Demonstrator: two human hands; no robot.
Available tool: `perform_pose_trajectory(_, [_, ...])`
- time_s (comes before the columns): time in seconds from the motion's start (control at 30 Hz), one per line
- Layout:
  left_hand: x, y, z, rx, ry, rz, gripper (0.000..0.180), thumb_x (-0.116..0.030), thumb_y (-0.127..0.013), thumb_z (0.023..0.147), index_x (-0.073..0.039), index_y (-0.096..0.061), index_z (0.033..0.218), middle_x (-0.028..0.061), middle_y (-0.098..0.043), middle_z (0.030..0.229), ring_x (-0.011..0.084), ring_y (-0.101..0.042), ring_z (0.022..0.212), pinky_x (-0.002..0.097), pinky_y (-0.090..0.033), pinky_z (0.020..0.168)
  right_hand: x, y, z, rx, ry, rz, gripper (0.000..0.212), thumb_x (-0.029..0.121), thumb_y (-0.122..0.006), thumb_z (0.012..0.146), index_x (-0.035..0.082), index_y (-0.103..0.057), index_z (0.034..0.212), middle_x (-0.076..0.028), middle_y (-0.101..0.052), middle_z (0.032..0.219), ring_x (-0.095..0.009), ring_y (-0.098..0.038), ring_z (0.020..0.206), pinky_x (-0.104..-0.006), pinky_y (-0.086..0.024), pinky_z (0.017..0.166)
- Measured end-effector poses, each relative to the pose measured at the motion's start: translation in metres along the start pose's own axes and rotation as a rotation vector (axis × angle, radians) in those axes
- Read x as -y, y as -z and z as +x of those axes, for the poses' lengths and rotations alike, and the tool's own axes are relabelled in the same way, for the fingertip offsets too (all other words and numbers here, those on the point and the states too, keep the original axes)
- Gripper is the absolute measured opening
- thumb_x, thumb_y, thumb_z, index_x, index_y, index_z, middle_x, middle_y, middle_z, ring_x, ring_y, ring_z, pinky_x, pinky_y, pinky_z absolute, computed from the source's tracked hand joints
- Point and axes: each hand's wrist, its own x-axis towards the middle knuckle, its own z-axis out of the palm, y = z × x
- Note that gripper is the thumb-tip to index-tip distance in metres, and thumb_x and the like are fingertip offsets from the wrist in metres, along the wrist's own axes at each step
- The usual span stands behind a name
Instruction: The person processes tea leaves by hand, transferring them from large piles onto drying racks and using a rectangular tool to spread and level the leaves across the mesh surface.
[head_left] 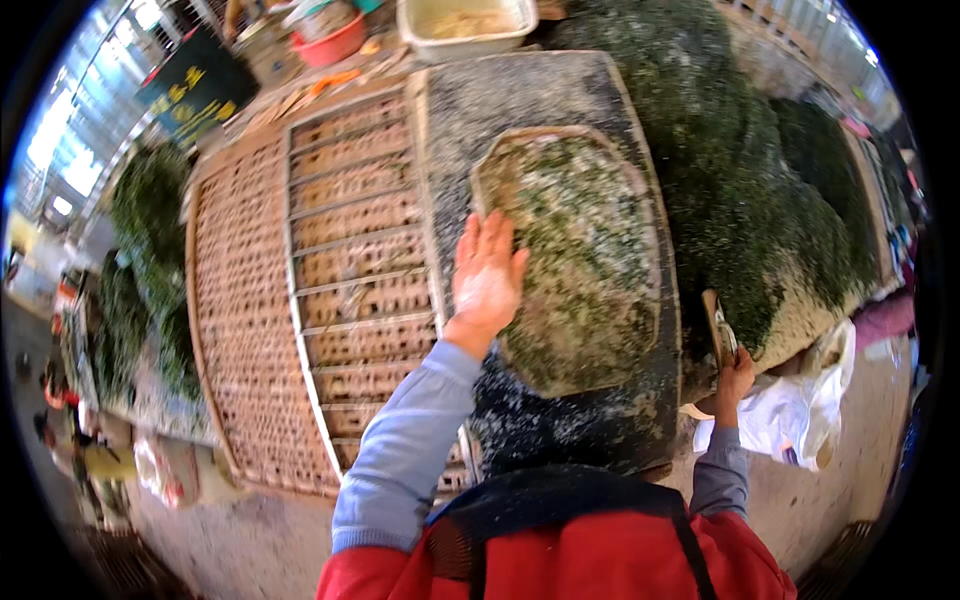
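A large flat sheet [585, 270] with cut corners lies on a dark, powder-dusted board [530, 85] in front of me. Green bits and white powder cover its surface. My left hand [487, 280], dusted white, lies over the sheet's left edge with its fingers stretched out. To the right of the board, my right hand [737, 380] grips a narrow flat tool [716, 325] with a wooden-looking edge and a shiny part; its exact kind is unclear. The tool's upper end is beside a big heap of dark green shreds [720, 180].
Left of the board is a brown woven rack [240, 310] with a metal ladder-like frame [365, 320] on it. At the back stand a pale basin [468, 25], a red basin [330, 42] and a dark drum [198, 88]. A white bag [800, 400] sits at right.
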Motion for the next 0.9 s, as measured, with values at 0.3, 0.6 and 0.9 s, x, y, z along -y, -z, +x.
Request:
perform_pose_trajectory(0.3, [0.011, 0.017, 0.004, -0.088, -0.024, -0.207, 0.046, -0.033, -0.042, 0.093, -0.001, -0.042, 0.127, 0.0194, -0.035, 0.135, 0.0359, -0.03, 0.128, 0.0428, -0.029, 0.103, 0.214, 0.03, 0.062, -0.119, 0.425, 0.544, 0.021, 0.006, -0.058, 0.081, 0.0, -0.058, 0.1, -0.012, -0.055, 0.08, -0.02, -0.053, 0.072, -0.0304, -0.044, 0.065])
perform_pose_trajectory(0.6, [0.023, -0.001, 0.002, -0.023, 0.105, -0.281, 0.045, -0.027, -0.04, 0.091, 0.005, -0.045, 0.123, 0.0207, -0.036, 0.134, 0.034, -0.024, 0.132, 0.0423, -0.016, 0.109, 0.397, -0.055, 0.192, -0.171, 1.268, 0.37, 0.03, 0.008, -0.05, 0.089, 0.008, -0.054, 0.118, -0.01, -0.053, 0.092, -0.027, -0.05, 0.089, -0.0343, -0.041, 0.08])
perform_pose_trajectory(0.9, [0.028, 0.011, -0.012, -0.116, 0.119, -0.295, 0.042, -0.024, -0.039, 0.091, 0.008, -0.046, 0.117, 0.0227, -0.039, 0.129, 0.0363, -0.026, 0.129, 0.0439, -0.019, 0.108, 0.431, -0.108, 0.182, 0.015, 1.304, 0.191, 0.037, 0.019, -0.047, 0.093, 0.011, -0.044, 0.129, -0.01, -0.047, 0.121, -0.027, -0.042, 0.118, -0.0368, -0.038, 0.094])
